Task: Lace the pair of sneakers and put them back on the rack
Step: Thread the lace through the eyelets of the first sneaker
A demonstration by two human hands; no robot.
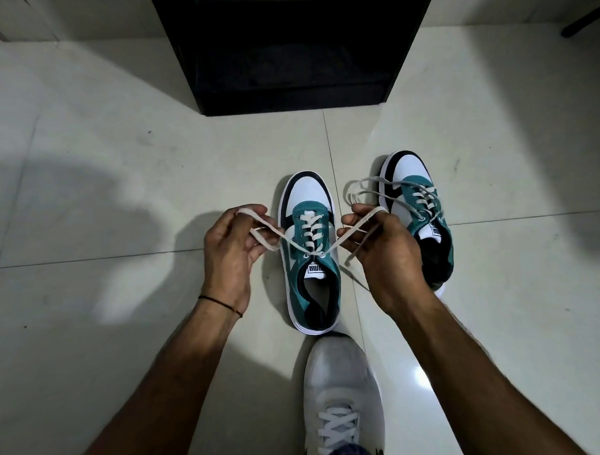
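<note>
Nearest the camera, a white shoe (343, 395) on the person's foot points up the frame on the pale tiled floor (89, 172), its toe almost touching the heel of the near sneaker (311, 258). Both bare forearms reach forward on either side of it; the left wrist wears a thin dark band (221, 303).

The near sneaker, teal, white and black, stands upright on the floor between the two hands, toe pointing away. Its lace (308, 253) runs crossed through the eyelets, and the two free ends come out near the tongue and spread to either side. The left hand (228, 248) has its fingers curled and pinches the left end, which loops over the fingertips. The right hand (382, 254) pinches the right end between thumb and fingers, with the end draped over the hand and its tip hanging below.

Just beyond the right hand stands the far sneaker (416, 211), same colours, also toe away, its heel partly hidden by that hand. It is laced, and loose loops of its lace lie toward the left over the floor.

Farther off, a black rack (291, 50) stands on the floor, its open front dark; what is inside cannot be made out.
</note>
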